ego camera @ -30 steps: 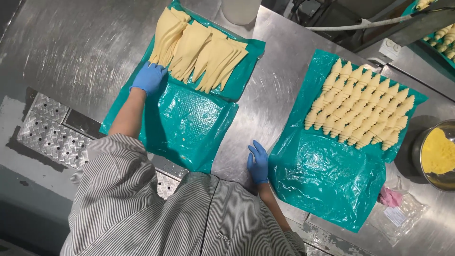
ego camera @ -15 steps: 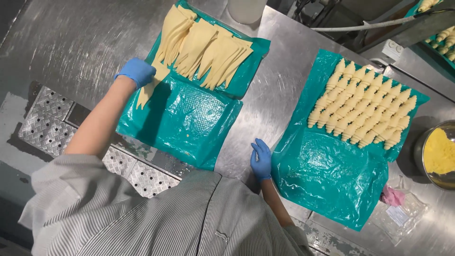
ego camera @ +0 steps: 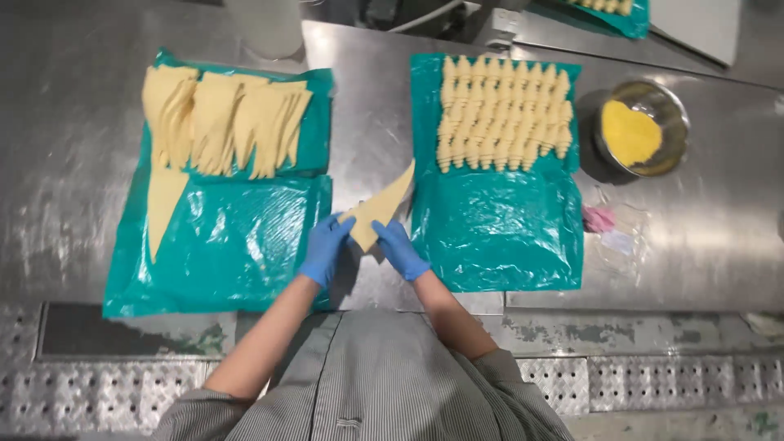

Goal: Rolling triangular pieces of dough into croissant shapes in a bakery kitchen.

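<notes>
Dough triangle (ego camera: 377,211) sits mid-frame, wide end pinched by my left grip (ego camera: 327,247) and right grip (ego camera: 398,247); rolled pieces (ego camera: 502,114) fill upper right, flat triangles (ego camera: 220,122) remain upper left.

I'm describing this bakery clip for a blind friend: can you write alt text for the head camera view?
Seen from above, a person's blue-gloved left hand and right hand hold the wide end of a dough triangle over a steel table. To the left, a teal sheet bears flat dough triangles; to the right, another teal sheet bears rows of rolled croissants.
</notes>
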